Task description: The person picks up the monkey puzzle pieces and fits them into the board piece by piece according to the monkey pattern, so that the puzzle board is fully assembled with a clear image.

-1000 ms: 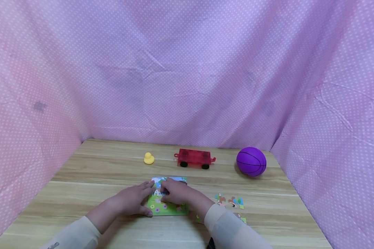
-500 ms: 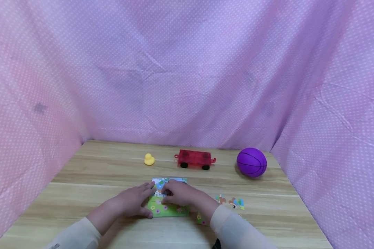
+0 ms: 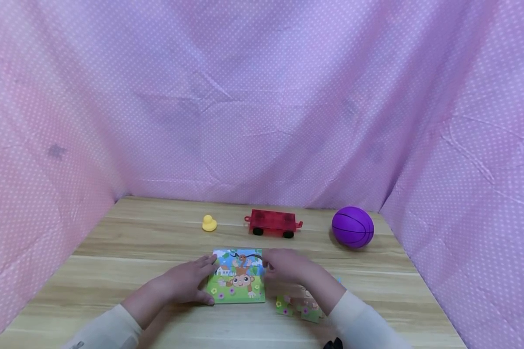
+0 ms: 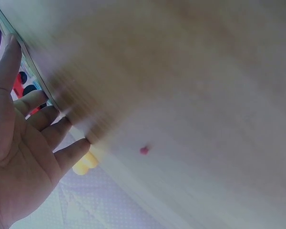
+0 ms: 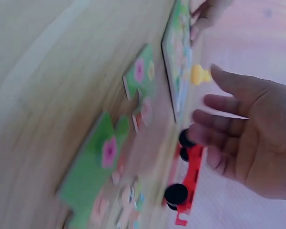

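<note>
A square monkey-picture jigsaw puzzle (image 3: 240,281) lies flat on the table in the head view. Along its left side my left hand (image 3: 185,281) rests with the fingers and thumb spread, touching the edge; the left wrist view shows those fingertips (image 4: 78,149) fairly straight. Just right of the puzzle, my right hand (image 3: 290,266) is over the table, slightly blurred. In the right wrist view its fingers are loosely bent, with nothing held between them. Loose jigsaw pieces (image 3: 310,312) with flowers and green ground lie below it, some partly hidden by the right hand and forearm.
Behind the puzzle stand a yellow rubber duck (image 3: 208,223) and a red toy wagon (image 3: 273,222) with black wheels. A purple ball (image 3: 352,227) sits at the right rear. Pink dotted cloth (image 3: 262,121) hangs around the wooden table (image 3: 148,228).
My right hand has lifted off the puzzle and moved right, uncovering the monkey picture. It now covers some loose pieces that showed before. The left hand has stayed put.
</note>
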`<control>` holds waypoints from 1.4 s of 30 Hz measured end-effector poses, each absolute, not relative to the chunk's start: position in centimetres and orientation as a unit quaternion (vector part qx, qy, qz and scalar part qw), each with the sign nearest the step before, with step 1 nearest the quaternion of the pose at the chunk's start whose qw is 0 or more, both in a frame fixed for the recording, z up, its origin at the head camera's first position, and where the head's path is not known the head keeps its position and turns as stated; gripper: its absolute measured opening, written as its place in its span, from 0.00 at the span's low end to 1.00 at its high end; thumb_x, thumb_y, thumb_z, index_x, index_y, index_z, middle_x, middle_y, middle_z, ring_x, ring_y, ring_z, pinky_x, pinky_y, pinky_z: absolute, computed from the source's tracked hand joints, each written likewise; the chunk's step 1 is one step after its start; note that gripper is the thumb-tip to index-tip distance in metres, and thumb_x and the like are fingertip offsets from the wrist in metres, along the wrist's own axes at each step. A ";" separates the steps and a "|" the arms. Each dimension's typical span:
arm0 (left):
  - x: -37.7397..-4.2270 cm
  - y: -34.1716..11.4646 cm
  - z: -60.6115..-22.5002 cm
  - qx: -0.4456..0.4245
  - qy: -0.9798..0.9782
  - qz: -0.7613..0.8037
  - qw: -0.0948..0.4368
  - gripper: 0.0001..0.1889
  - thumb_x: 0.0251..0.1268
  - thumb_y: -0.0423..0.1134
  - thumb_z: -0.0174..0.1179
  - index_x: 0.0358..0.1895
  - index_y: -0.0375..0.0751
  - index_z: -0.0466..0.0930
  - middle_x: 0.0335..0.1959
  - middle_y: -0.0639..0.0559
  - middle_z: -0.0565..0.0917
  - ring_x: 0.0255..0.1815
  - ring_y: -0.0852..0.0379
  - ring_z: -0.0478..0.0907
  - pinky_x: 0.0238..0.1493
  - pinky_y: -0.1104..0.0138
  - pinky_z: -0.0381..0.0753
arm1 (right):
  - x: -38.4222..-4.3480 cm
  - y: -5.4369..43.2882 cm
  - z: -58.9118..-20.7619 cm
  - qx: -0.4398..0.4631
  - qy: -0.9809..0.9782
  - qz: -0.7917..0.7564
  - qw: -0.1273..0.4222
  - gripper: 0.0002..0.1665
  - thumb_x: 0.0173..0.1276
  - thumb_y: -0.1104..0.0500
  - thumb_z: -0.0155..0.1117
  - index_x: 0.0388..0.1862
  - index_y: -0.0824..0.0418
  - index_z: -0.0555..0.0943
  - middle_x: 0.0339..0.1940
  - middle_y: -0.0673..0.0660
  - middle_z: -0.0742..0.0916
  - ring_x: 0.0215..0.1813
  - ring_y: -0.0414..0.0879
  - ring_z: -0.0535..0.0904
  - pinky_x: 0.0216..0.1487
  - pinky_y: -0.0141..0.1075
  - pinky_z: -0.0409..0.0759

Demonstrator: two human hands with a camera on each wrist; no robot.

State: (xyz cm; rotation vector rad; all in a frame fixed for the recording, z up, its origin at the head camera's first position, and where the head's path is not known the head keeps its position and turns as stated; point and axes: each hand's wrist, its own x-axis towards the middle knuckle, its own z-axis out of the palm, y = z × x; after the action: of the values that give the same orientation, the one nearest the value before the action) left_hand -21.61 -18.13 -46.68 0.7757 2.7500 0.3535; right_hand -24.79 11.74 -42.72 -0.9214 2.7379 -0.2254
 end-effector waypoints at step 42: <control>-21.8 -18.3 -47.2 0.263 0.947 0.133 0.131 0.49 0.52 0.70 0.62 0.74 0.45 0.64 0.79 0.47 0.56 0.77 0.40 0.55 0.72 0.44 0.63 | -21.7 13.5 -43.4 -0.293 0.934 -0.067 0.191 0.08 0.68 0.59 0.62 0.40 0.45 0.77 0.32 0.41 0.80 0.31 0.36 0.73 0.36 0.33 0.78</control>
State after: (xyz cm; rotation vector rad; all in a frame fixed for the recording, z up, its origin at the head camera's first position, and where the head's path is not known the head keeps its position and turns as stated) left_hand -21.78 -18.33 -47.24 0.7627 2.7499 0.3872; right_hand -21.66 13.51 -43.36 -0.8237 2.6239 -0.1876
